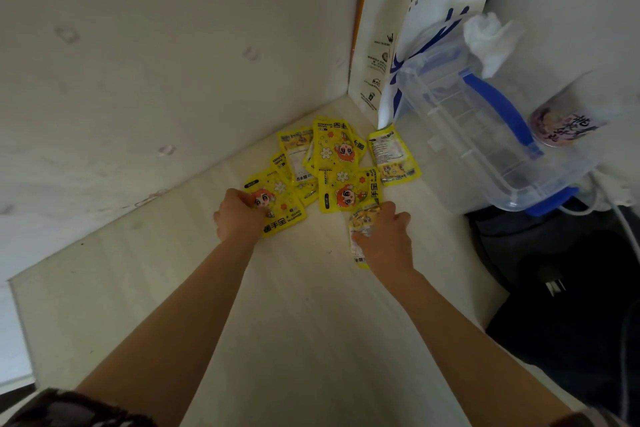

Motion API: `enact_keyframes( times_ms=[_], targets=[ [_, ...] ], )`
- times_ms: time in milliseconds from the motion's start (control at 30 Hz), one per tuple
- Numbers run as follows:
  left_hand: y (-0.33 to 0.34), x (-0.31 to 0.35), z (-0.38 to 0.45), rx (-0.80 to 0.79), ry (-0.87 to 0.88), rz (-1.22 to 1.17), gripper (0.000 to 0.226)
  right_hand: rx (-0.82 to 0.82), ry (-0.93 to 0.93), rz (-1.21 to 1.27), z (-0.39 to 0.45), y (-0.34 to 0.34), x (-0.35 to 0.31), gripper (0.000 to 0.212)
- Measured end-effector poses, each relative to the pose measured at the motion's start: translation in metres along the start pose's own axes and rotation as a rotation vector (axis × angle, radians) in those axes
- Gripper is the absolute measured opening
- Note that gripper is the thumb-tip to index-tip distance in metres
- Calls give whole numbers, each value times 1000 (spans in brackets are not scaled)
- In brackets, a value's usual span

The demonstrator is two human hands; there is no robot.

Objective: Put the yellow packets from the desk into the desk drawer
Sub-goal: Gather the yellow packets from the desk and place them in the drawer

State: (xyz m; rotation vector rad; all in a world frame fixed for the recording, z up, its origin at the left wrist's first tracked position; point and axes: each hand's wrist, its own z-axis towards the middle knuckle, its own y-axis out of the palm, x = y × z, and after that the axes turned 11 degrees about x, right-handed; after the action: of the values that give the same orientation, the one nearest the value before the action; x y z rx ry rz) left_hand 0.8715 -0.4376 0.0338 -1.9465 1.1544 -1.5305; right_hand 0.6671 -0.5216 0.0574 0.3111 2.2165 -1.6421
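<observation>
Several yellow hand-warmer packets lie in a loose heap on the pale desk, near the far corner by the wall. My left hand rests on the nearest left packet, fingers curled over its edge. My right hand covers and grips another yellow packet at the front right of the heap. One packet lies apart to the right, back side up. No drawer is in view.
A white coffee paper bag stands against the wall behind the heap. To its right a clear plastic box with blue handle lies tilted, a patterned cup beside it. Dark bag and cables sit at the right.
</observation>
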Motion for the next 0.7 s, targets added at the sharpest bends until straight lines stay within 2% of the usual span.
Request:
enact_keyframes(
  times_ms=[100, 200, 300, 467, 600, 667, 700],
  targets=[
    [-2, -3, -5, 6, -43, -13, 41, -19, -15, -12, -7, -2, 2, 70],
    [-3, 9, -15, -9, -57, 86, 81, -74, -27, -32, -12, -3, 5, 70],
    [0, 15, -20, -8, -40, 194, 96, -110, -48, -31, -15, -5, 10, 70],
    [-3, 9, -15, -37, -73, 172, 83, -148, -86, -27, -15, -10, 19, 71],
    [-11, -3, -13, -95, -107, 37, 54, -180, -129, 89, -10, -15, 20, 79],
    [-17, -7, -15, -111, -100, -33, 37, -151, -130, 144, -3, -17, 22, 72],
    [-21, -8, -16, -108, -87, -70, 31, -127, -143, 151, 2, -18, 23, 60]
  ],
)
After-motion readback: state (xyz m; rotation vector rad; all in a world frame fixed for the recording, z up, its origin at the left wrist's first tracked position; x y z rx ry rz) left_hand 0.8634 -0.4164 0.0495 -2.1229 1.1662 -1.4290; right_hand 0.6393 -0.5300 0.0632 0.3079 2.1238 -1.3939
